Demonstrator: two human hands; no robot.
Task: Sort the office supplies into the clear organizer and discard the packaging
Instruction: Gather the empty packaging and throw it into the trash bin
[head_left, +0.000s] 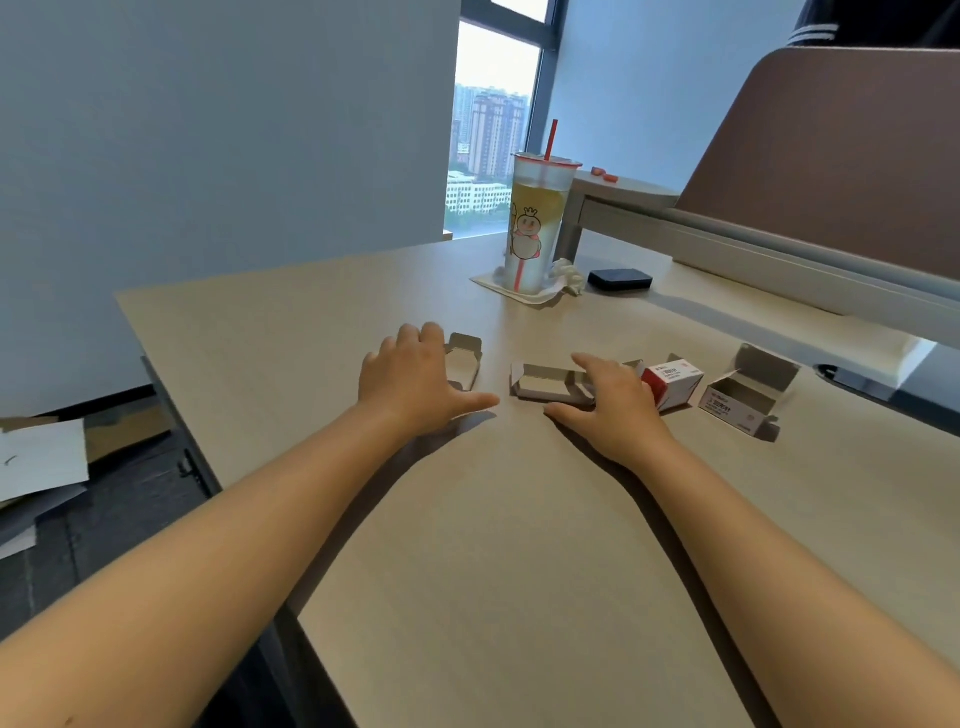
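Several small cardboard packages lie across the middle of the beige desk (519, 519). My left hand (413, 382) lies over the left end of a small empty grey box (466, 358), fingers curled down onto it and thumb stretched to the right. My right hand (613, 405) spans the right end of a flattened grey box (543, 383), with the thumb at its near edge and the index finger at its far edge. A red and white box (675, 382) sits just right of that hand, touching it. Further right stands an open empty box (743, 397). No clear organizer is in view.
A plastic cup (535, 223) with a red straw stands on a napkin at the back, with a crumpled tissue (569, 275) and a black case (619, 279) beside it. A desk partition (831, 171) runs along the right. Papers (41, 462) lie on the floor at left.
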